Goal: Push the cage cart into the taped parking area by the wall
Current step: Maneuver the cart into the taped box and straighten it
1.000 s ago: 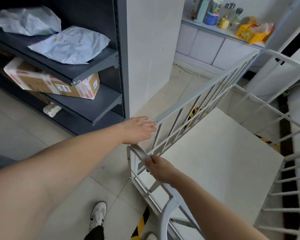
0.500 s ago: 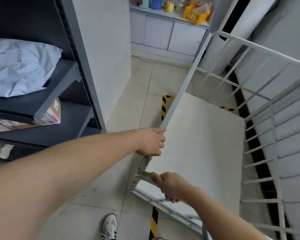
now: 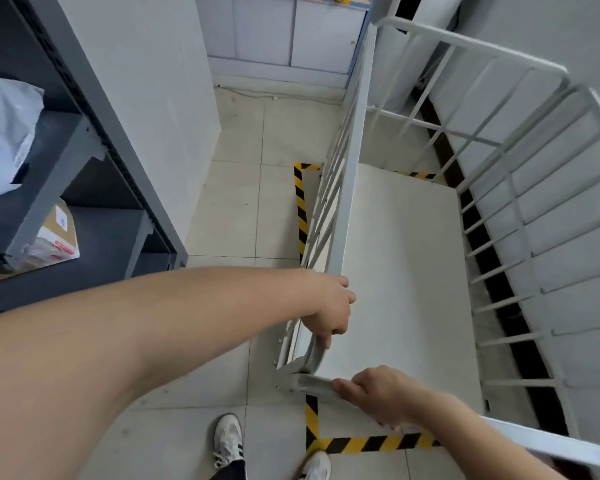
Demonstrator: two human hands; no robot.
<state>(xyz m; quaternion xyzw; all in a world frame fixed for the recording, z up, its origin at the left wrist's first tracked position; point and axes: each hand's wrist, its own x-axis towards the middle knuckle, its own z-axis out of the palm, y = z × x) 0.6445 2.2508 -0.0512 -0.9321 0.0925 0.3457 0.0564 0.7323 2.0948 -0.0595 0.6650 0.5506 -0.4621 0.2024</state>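
Cart (image 3: 406, 271) sits in front of me with its white floor panel mostly inside the striped tape (image 3: 301, 216) marking the parking area, the tape showing along its left side, at the far edge and across the floor near my feet. My left hand (image 3: 328, 306) is wrapped over the top rail of the cart's left barred side, close to the rounded corner, fingers curled down around the bar. My right hand (image 3: 378, 393) is clamped on the near rail just past that same corner, knuckles up, so both hands grip the cart on either side of the bend and stay apart from each other. The cart's right barred side (image 3: 520, 209) runs close along the wall (image 3: 568, 116), with a dark strip of floor visible through the bars; I cannot tell whether it touches the wall. To my left stands a dark shelf (image 3: 94, 188) holding a cardboard box (image 3: 58, 237) and a pale bag (image 3: 4, 133) above it, well apart from the cart. My two white shoes (image 3: 227, 438) stand on the tiled floor (image 3: 236, 209), the right one just below the near line of tape.
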